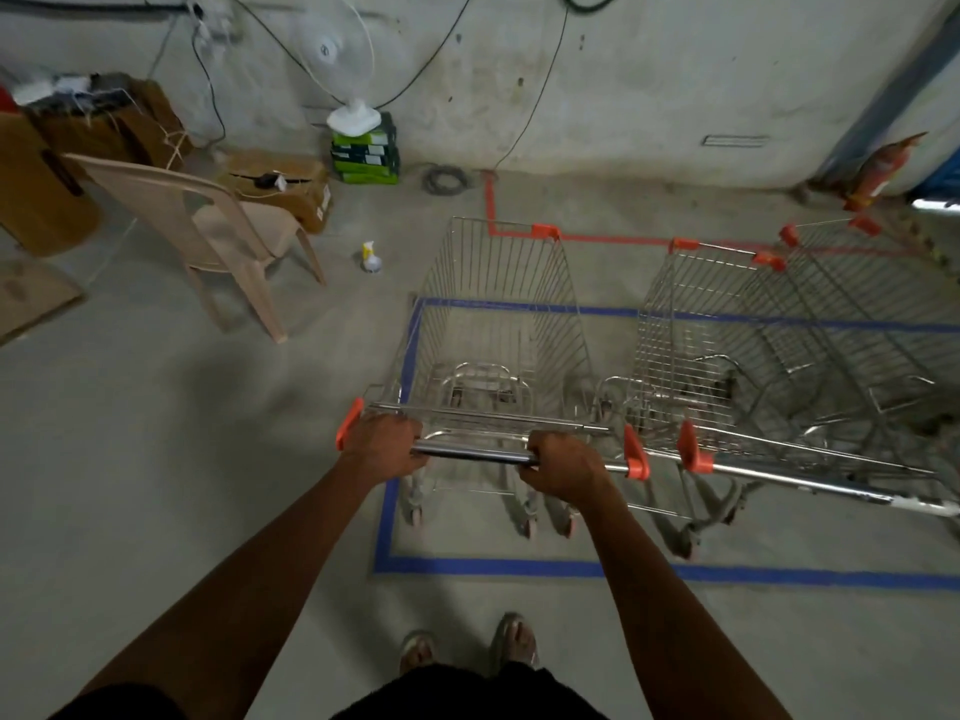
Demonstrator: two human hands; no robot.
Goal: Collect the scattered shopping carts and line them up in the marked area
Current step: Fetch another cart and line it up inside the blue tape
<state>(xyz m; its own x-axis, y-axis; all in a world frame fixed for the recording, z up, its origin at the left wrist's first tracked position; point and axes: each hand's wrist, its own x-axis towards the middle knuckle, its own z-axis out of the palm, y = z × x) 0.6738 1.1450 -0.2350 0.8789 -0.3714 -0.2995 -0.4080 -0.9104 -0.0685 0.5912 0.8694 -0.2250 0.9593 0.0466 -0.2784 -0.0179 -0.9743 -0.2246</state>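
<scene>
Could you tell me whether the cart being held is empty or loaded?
Empty: through the cart's wire basket only bare floor and frame show.

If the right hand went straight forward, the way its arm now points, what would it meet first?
Probably the cart handle that the right hand already grips, then this cart's wire basket behind it. Depth is unclear.

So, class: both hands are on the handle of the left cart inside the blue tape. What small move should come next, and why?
Probably let go and step back. The left hand and right hand grip the handle of the cart, whose wheels appear to stand inside the blue tape outline, beside the neighbouring cart, handles roughly level. It looks parked; at most a slight straightening first.
</scene>
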